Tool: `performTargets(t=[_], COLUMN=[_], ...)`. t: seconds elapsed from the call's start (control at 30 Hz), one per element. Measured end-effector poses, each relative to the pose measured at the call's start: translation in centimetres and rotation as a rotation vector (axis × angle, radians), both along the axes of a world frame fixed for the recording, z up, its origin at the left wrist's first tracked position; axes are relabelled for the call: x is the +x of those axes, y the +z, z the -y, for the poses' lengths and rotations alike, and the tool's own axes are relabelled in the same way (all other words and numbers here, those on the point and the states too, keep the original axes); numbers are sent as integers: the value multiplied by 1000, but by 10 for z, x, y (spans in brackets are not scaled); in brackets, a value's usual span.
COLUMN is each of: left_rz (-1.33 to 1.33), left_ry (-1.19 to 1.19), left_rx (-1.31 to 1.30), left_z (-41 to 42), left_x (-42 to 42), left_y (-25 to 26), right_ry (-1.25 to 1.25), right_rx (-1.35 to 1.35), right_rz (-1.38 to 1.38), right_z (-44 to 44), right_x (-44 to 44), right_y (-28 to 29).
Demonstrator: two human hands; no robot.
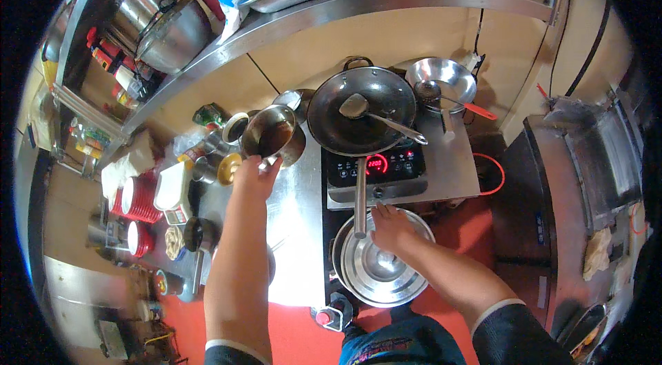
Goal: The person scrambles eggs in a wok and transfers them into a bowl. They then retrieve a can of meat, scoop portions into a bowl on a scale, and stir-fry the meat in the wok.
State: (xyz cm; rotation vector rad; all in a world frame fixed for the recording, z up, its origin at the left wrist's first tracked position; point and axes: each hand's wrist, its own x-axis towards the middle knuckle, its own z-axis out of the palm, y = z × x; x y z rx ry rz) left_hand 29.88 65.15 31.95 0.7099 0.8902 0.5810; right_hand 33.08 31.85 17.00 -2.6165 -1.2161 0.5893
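My left hand (255,174) grips the handle of a stainless steel pot (270,132) with dark brown liquid inside, over the steel counter. My right hand (391,228) is beside the long metal handle (360,199) of the wok, above a round stacked metal lid or basin (385,282); whether it touches either is unclear. The dark wok (336,127) sits on a lit induction cooker (398,164). A metal wok spatula (355,106) lies in the wok, its handle over the rim. No food is visible in the wok.
A steel pan (460,78) with a red-handled skimmer (480,111) stands behind right. Cups, a yellow bowl (228,168), a white tub (172,186) and stacked red bowls (139,199) crowd the left counter (300,261). A steel shelf (382,0) crosses above; a red-capped jug (325,318) stands below.
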Motion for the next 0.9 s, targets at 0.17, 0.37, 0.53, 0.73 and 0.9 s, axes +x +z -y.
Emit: performTargets(t=[0.17,0.37,0.53,0.73,0.9], left_rz=[23,-72,-239,-298,-230], left_ry=[123,257,-116,-275,-401], left_rx=[-141,-183,288,167,557], left_z=[12,8,-37,-40,-75], left_x=[-46,-92,-126,-120,-88], left_y=[-18,-112,-227,-249,-274], right_ry=[-71,-61,-84,-610,-812], right_rx=[-40,57,509,139,-375], right_rz=[49,106,-96,-231,-326], right_z=[-18,-16,74,256,409], right_x=[16,5,-34,-151,-327], right_y=[-27,-6,52,65,-16])
